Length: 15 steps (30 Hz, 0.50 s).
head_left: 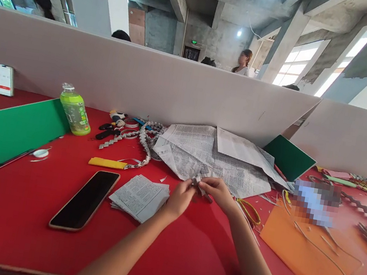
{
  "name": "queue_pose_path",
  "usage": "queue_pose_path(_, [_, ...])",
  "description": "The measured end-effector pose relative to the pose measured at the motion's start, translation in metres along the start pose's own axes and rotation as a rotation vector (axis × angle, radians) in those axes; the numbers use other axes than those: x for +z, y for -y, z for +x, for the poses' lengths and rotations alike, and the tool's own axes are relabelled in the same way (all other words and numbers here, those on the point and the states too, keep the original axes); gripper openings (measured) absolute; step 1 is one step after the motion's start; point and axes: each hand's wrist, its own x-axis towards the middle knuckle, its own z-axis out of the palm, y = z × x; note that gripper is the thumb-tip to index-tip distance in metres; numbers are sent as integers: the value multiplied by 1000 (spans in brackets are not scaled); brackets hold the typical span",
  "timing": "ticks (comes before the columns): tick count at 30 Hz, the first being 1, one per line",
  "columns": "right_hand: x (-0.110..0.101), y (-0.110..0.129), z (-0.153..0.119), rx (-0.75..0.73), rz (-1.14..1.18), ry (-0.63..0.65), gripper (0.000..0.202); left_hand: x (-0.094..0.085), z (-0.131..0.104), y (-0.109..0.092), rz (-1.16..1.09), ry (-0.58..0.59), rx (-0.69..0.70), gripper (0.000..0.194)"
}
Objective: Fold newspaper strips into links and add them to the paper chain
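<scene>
Both hands meet over the middle of the red table (27, 247). Between their fingertips is a small folded paper piece (196, 180), gripped by my left hand (180, 199) from the left and my right hand (218, 193) from the right. Its exact shape is too small to tell. Large newspaper sheets (188, 150) lie just beyond the hands. Left of my left hand sits a stack of cut newspaper pieces (141, 197). Yellow-handled scissors (249, 212) rest beside my right wrist. A folded paper chain (143, 142) curves behind the stack, near a yellow strip (107, 162).
A black phone (84, 201) lies left of the stack. Farther back are a green bottle (75, 110), a green board (11, 137) and an upright phone (5, 80). Orange paper (307, 261) with cords is at right. A white partition (144, 79) stands behind; people are beyond it.
</scene>
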Motion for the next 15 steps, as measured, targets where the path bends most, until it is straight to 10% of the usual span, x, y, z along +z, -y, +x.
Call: queue_pose_path(15, [1,-10,1,-76,-76,-4,30,4,-7,-4,-22,56,6,41])
